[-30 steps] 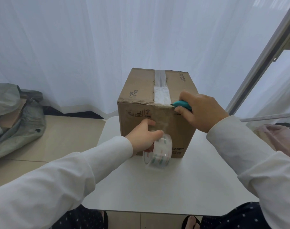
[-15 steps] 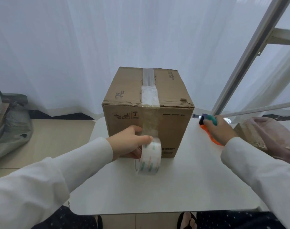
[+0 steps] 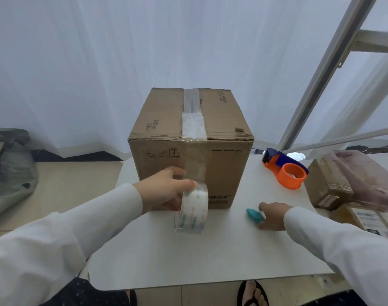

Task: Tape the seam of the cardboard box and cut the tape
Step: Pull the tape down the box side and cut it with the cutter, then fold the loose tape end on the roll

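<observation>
A brown cardboard box stands on the white table. Clear tape covers its top seam and runs over the front edge down the front face to a clear tape roll. My left hand holds that roll upright against the lower front of the box. To the right of the box, my right hand rests low on the table, with its fingers closed around the end of a small teal cutter.
An orange and blue tape dispenser lies on the table right of the box. Small cardboard parcels and a pink plastic bag crowd the right edge. A grey bag sits on the floor at left. White curtains hang behind.
My right hand left the box's top front edge, swung right toward the dispenser, then came down onto the table with the teal cutter. My left hand kept the roll at the box front.
</observation>
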The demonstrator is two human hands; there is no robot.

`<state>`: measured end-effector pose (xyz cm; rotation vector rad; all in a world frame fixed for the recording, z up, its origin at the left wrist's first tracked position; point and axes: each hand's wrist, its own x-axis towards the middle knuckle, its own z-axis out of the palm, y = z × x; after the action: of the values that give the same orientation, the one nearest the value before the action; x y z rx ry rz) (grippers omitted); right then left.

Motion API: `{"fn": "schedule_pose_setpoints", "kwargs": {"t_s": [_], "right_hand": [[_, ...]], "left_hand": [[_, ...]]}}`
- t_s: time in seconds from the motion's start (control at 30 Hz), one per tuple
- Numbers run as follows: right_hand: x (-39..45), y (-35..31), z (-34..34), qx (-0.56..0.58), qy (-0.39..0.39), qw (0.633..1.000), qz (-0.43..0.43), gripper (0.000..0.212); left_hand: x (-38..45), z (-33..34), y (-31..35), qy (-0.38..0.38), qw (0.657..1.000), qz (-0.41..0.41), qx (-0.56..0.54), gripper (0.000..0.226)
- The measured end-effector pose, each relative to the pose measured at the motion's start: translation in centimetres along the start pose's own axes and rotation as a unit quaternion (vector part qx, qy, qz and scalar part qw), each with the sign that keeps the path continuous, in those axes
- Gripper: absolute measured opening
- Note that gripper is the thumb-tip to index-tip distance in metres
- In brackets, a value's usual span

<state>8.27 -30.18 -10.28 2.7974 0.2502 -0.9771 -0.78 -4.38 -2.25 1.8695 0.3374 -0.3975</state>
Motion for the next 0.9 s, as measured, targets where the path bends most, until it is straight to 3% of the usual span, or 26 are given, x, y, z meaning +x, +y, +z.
{"fn": "schedule_pose_setpoints", "kwargs": {"t_s": [0.13, 0.2, 0.23, 0.3, 0.37, 0.4, 0.57, 0.9], "right_hand": [[-1.5, -0.3, -2.4, 0.021, 0.033, 0.999, -0.022, 0.044], [-2.4, -0.5, -3.8, 0.062, 0.157, 0.984, -0.056, 0.029], [-3.0, -0.6, -4.5, 0.096, 0.261, 0.958, -0.078, 0.024], [-4.9, -1.3, -5.9, 0.205, 0.476, 0.847, -0.117, 0.021], [-6.8, -2.2, -7.5, 0.286, 0.592, 0.732, -0.177, 0.023], [-7.4, -2.8, -8.1, 0.281, 0.609, 0.712, -0.209, 0.029], [-7.4, -6.0, -7.8, 0.071, 0.538, 0.785, -0.298, 0.052], [-6.2, -8.2, -7.6, 0.031, 0.570, 0.780, -0.255, 0.041]], "left_hand": [[0.2, -0.1, -0.2, -0.009, 1.000, -0.011, -0.020, 0.042], [0.4, -0.2, -0.4, -0.016, 0.999, -0.020, -0.029, 0.039], [0.5, -0.2, -0.5, -0.021, 0.999, -0.024, -0.030, 0.038], [0.6, -0.1, -0.6, -0.030, 0.999, -0.031, -0.033, 0.038], [0.7, 0.0, -0.6, -0.033, 0.998, -0.035, -0.040, 0.040], [0.7, 0.1, -0.7, -0.033, 0.998, -0.035, -0.042, 0.041], [0.3, 0.2, -0.5, -0.046, 0.997, -0.039, -0.044, 0.038], [-1.2, 0.2, -0.2, -0.069, 0.986, -0.042, -0.147, 0.022]]}}
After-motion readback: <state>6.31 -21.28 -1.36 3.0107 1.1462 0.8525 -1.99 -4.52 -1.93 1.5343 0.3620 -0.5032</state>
